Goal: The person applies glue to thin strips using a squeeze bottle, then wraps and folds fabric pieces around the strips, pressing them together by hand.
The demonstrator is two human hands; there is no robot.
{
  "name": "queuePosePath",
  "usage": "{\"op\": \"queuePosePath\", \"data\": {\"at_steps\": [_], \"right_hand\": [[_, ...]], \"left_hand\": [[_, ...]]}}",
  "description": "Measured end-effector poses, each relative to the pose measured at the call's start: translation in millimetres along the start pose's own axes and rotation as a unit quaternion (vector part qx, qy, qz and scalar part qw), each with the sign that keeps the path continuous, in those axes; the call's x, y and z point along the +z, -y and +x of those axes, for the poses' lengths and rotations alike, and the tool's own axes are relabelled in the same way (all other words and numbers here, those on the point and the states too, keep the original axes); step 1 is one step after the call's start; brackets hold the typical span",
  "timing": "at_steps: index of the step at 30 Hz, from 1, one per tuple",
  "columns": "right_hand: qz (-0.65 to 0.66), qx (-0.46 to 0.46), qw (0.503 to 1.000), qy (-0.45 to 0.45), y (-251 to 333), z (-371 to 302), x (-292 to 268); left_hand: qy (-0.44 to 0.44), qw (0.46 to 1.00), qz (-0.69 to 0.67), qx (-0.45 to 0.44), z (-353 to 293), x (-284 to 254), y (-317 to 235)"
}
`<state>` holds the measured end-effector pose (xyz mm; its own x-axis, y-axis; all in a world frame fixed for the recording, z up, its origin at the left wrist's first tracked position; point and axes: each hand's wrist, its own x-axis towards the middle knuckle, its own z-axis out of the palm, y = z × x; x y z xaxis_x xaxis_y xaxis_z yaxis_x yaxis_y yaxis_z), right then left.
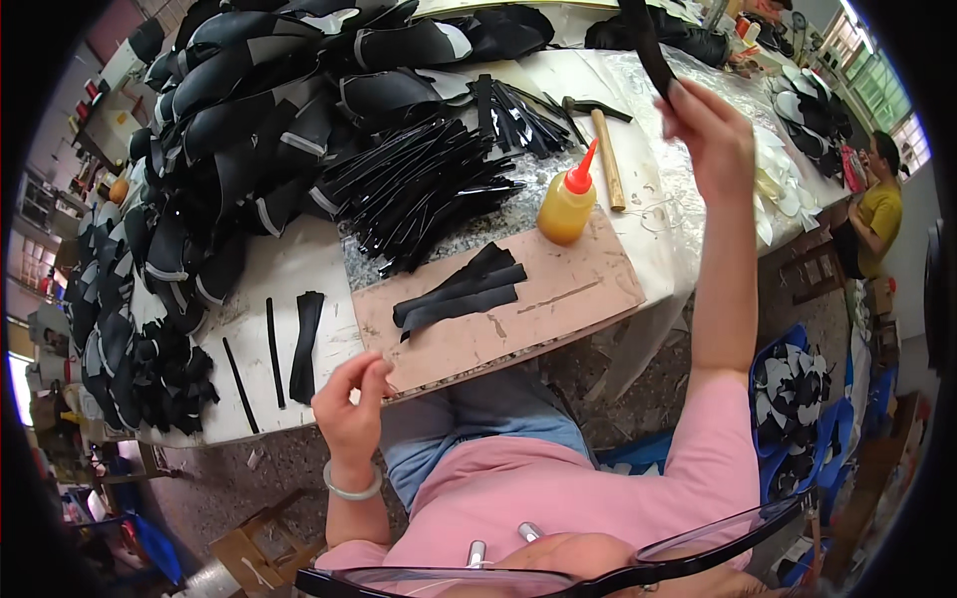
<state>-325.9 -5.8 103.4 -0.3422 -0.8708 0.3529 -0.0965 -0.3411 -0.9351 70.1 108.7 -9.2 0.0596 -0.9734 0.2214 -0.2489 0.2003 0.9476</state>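
My right hand is raised over the far right of the table, pinching the end of a black strip that runs out of the picture at the top. My left hand hovers by the near left edge of a pinkish-brown board, its fingers curled and nothing showing in them. Several short black strips lie crossed on that board. At its far edge stands a yellow glue bottle with a red nozzle. A wide black strip and two thin black strips rest left of the board.
Behind the board is a heap of shiny black strips. Black-and-grey shoe uppers pile up at the left and back. A hammer lies beyond the bottle. A blue container stands at right; farther off is a person in a yellow shirt.
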Motion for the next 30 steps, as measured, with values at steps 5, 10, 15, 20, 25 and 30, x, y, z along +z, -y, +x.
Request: {"op": "queuePosePath", "data": {"at_steps": [5, 10, 15, 20, 25, 30], "right_hand": [[0.159, 0.238, 0.954, 0.088, -146.0, 110.6, 15.0], [-0.134, 0.24, 0.959, 0.064, -225.5, 117.0, -0.4], [-0.396, 0.02, 0.915, 0.074, -205.9, 109.0, -23.5], [-0.211, 0.07, 0.973, -0.069, -129.2, 47.9, -31.4], [0.06, -0.038, 0.995, -0.063, -65.4, -45.5, -8.6], [0.01, 0.089, 0.978, 0.189, -31.5, -143.5, 67.5]], "left_hand": [[-0.029, 0.995, 0.088, -0.029, 6.2, -3.5, 14.3], [-0.128, 0.954, 0.268, 0.031, 17.8, -37.5, 35.5], [-0.207, 0.902, 0.38, 0.007, 19.0, -109.1, 80.8], [-0.12, 0.888, 0.443, 0.004, 41.3, -137.2, 109.0], [-0.061, 0.87, 0.487, 0.048, 47.1, -147.4, 112.0], [-0.199, 0.884, 0.416, 0.074, 43.2, -127.7, 90.2]]}}
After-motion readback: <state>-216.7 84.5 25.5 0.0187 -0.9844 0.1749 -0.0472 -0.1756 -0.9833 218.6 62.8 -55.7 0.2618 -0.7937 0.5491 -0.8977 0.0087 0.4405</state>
